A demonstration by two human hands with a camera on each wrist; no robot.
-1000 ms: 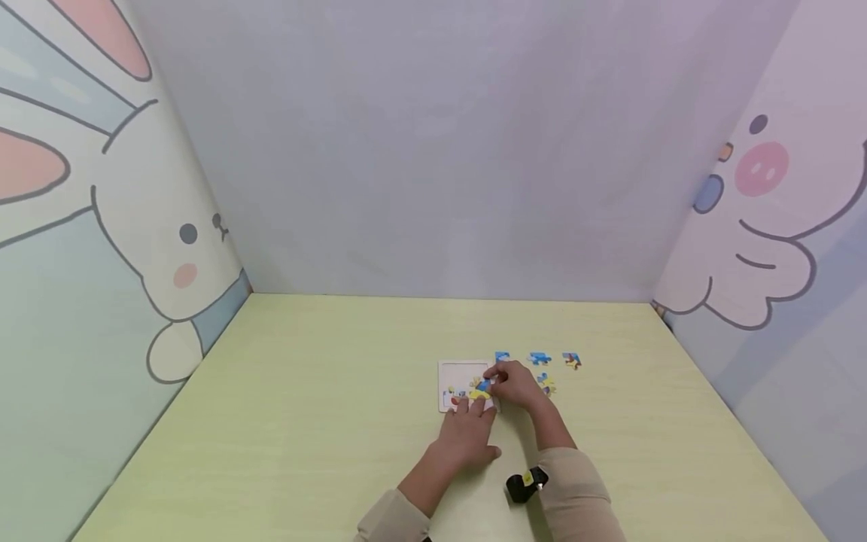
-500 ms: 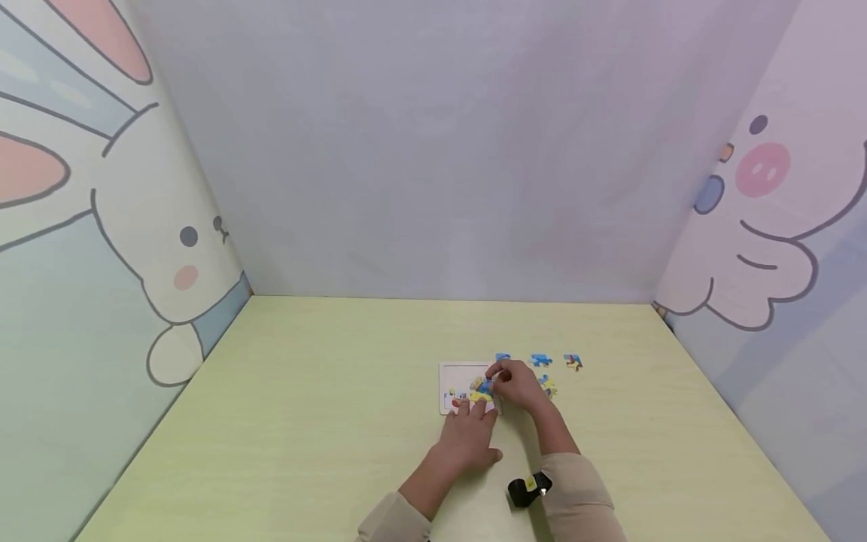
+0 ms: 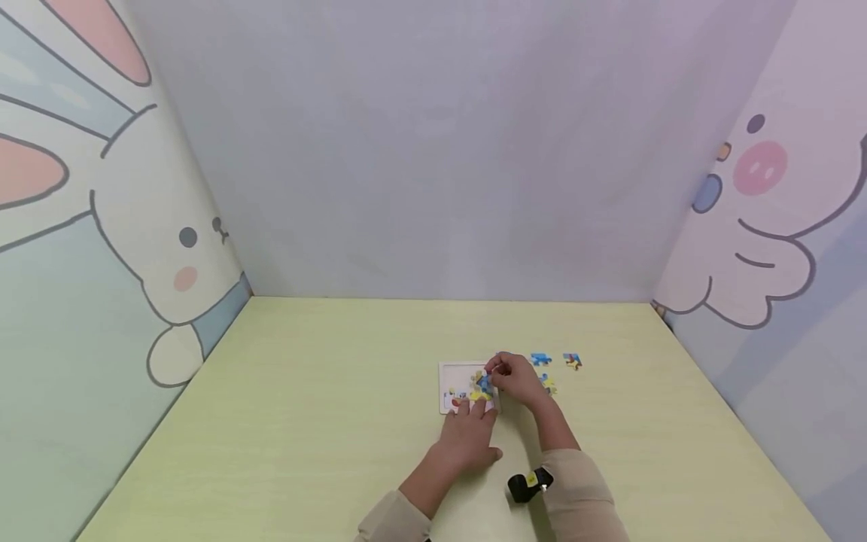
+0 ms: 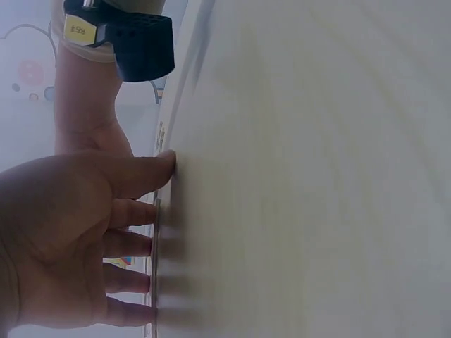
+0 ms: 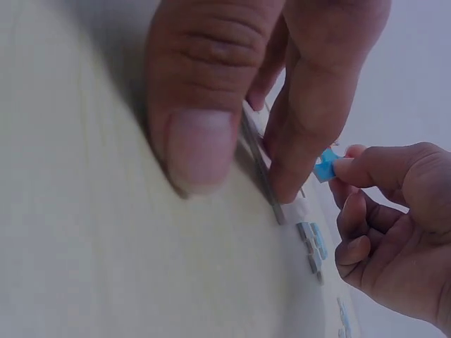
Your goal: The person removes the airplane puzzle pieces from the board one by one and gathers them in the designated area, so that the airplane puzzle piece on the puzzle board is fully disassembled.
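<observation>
A small square puzzle tray (image 3: pixel 459 372) with a white border lies on the table. Several jigsaw pieces (image 3: pixel 482 384), blue, yellow and red, sit in its near and right parts. My left hand (image 3: pixel 467 438) rests its straight fingertips on the tray's near edge, thumb out to the side. At the tray's right edge my right hand (image 3: pixel 518 379) pinches a blue puzzle piece (image 5: pixel 325 166) between thumb and index finger, slightly raised in the right wrist view. Its other fingers are curled. The hand covers part of the tray's right border.
Loose puzzle pieces lie right of the tray: a blue one (image 3: pixel 540 359), a red and blue one (image 3: pixel 572 360) and yellow and blue ones (image 3: pixel 547 384) partly behind the right wrist. A black wrist camera (image 3: pixel 530 485) sits at the right sleeve. Printed walls enclose the table (image 3: pixel 325 406).
My right hand has shifted slightly up and away over the tray's right edge. It now hides most of the loose piece by the tray's far corner. The left hand stays put.
</observation>
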